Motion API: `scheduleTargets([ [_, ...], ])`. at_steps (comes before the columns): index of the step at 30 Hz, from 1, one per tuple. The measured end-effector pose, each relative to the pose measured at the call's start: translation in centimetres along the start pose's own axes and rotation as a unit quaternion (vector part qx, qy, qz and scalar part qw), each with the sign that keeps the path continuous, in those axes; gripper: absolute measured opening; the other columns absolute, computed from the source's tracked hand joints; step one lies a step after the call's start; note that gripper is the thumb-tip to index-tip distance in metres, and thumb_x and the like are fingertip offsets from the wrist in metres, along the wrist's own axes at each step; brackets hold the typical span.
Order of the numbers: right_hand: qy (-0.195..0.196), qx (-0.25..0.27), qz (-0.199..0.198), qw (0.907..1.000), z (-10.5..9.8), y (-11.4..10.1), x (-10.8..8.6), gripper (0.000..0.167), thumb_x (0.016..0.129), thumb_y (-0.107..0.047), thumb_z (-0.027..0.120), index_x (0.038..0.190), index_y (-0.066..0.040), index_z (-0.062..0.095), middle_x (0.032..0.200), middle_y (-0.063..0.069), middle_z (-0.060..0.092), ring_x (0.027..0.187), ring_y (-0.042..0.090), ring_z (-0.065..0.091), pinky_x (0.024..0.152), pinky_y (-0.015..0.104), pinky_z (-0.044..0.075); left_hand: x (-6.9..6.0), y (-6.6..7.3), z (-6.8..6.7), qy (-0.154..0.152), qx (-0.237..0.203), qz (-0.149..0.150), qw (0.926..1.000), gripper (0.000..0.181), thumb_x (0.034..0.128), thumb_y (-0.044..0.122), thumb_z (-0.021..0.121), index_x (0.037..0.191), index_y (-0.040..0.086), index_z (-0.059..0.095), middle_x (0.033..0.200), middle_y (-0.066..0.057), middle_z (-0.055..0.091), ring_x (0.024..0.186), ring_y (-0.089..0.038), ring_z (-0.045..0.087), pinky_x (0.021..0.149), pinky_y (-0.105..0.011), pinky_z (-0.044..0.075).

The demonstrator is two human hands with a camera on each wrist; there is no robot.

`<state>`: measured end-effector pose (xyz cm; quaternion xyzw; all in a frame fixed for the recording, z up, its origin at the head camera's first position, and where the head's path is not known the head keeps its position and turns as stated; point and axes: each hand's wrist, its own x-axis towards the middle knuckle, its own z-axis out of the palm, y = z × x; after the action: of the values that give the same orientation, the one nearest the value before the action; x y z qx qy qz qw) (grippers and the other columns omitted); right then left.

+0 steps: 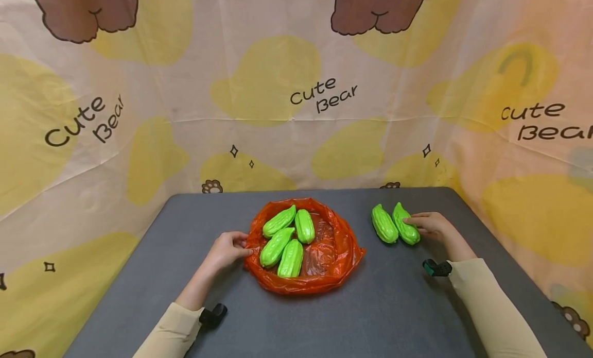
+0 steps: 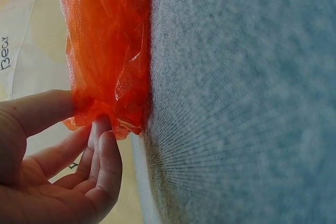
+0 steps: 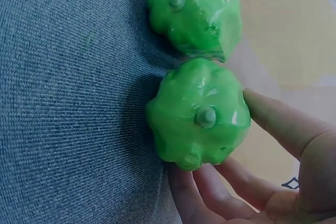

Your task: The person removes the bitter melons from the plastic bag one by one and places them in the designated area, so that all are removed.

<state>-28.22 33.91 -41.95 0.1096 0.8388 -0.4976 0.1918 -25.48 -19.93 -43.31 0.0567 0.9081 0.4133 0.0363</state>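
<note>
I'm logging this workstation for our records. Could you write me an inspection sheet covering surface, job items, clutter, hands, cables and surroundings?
Surface: dark grey table, flat.
Job items: red bag, mouth open, with four green vegetables inside; two more, the left loose vegetable and the right loose vegetable, lie side by side to its right.
Clutter: nothing seen.
Hands: left hand pinches the bag's left edge; right hand grips the right loose vegetable.
Cables: nothing seen.
Surroundings: printed "Cute Bear" cloth behind and on both sides.
</note>
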Motion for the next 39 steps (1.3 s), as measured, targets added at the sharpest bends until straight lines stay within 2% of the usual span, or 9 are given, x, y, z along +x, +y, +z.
scheduleTargets([
  [16,-0.002,0.005,0.004,1.0,-0.13,0.21,0.05,0.076,0.096,-0.036,0.053,0.147,0.008,0.017,0.152,0.033,0.011,0.139,0.045,0.02,0.11,0.049,0.029,0.09,-0.17,0.04,-0.003,-0.001,0.0,1.0,0.042,0.0759,0.013,0.077,0.112,-0.005,0.064,0.087,-0.01,0.066,0.07,-0.014,0.057,0.064,-0.027,0.047],
  [31,-0.013,0.015,0.002,0.9998,-0.46,0.07,-0.22,0.077,0.096,-0.035,0.052,0.147,0.01,0.016,0.151,0.034,0.01,0.138,0.046,0.021,0.11,0.048,0.029,0.1,0.09,-0.07,-0.004,0.0,-0.012,0.9999,0.042,0.076,0.014,0.078,0.112,-0.004,0.064,0.088,-0.01,0.065,0.071,-0.014,0.056,0.064,-0.025,0.047],
  [39,-0.011,0.018,-0.002,0.9998,-0.48,0.38,-0.28,0.077,0.096,-0.034,0.052,0.146,0.011,0.016,0.151,0.034,0.013,0.138,0.046,0.023,0.109,0.048,0.03,0.04,-0.01,-0.05,-0.004,0.001,-0.005,1.0,0.042,0.0761,0.013,0.078,0.112,-0.004,0.064,0.087,-0.01,0.065,0.071,-0.014,0.057,0.065,-0.026,0.047],
])
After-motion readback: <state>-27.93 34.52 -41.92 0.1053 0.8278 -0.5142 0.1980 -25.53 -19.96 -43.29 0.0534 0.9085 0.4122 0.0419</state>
